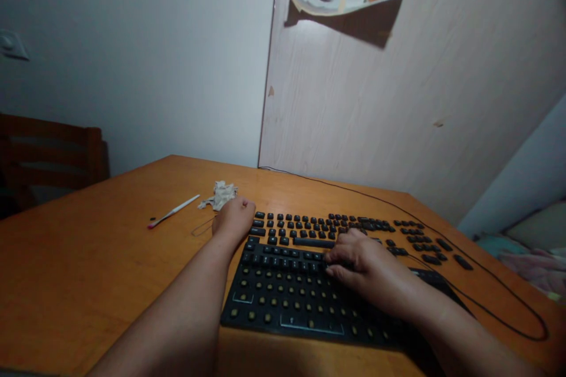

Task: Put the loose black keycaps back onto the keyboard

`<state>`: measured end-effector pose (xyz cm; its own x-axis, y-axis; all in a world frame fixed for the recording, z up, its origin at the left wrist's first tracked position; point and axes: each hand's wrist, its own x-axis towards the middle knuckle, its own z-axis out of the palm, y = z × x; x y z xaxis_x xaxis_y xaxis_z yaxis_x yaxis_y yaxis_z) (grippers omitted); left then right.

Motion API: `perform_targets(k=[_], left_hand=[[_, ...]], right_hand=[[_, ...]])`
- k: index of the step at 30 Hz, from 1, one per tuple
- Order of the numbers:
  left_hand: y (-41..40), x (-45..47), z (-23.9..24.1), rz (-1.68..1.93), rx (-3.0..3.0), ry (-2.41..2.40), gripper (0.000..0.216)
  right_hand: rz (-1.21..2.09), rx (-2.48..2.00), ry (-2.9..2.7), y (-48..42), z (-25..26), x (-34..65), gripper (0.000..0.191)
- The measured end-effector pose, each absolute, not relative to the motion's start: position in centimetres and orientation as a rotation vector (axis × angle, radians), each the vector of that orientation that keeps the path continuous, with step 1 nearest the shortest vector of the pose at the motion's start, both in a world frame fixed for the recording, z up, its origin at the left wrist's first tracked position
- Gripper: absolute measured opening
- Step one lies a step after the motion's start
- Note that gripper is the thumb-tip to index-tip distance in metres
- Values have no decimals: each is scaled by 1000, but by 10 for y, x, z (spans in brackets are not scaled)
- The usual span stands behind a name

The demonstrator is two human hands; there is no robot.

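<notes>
A black keyboard (289, 288) lies on the table in front of me. Keycaps sit on its back rows, while the rows nearer to me show bare yellowish stems. My right hand (356, 262) rests over it, thumb and fingers drawn together at the end of a capped row; whatever is between the fingertips is hidden. My left hand (234, 216) is closed in a fist on the table, beside the left end of the loose keycaps (308, 225) and a crumpled tissue (222, 194). Its inside cannot be seen. A long loose spacebar (313, 242) lies just behind the keyboard.
To the left lie a white toothbrush-like stick (181, 206) with a pinkish end and a small black piece (152, 218). A black cable (486, 275) loops across the right side of the wooden table (97, 271). A chair (53, 153) stands at the far left.
</notes>
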<state>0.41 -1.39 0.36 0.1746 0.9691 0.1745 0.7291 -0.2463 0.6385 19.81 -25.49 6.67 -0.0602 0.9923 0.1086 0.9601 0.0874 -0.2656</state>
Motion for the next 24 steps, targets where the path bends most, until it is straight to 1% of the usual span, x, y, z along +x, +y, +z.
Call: perform_targets(k=[7,24], left_hand=[[-13,5,2,781,2041,1606,31],[-19,5,6,787,2024,1630,30]], right_hand=[[155,-1939,-2138,-252,58,201,12],[98,-1959,-2181,-255,60,193,13]])
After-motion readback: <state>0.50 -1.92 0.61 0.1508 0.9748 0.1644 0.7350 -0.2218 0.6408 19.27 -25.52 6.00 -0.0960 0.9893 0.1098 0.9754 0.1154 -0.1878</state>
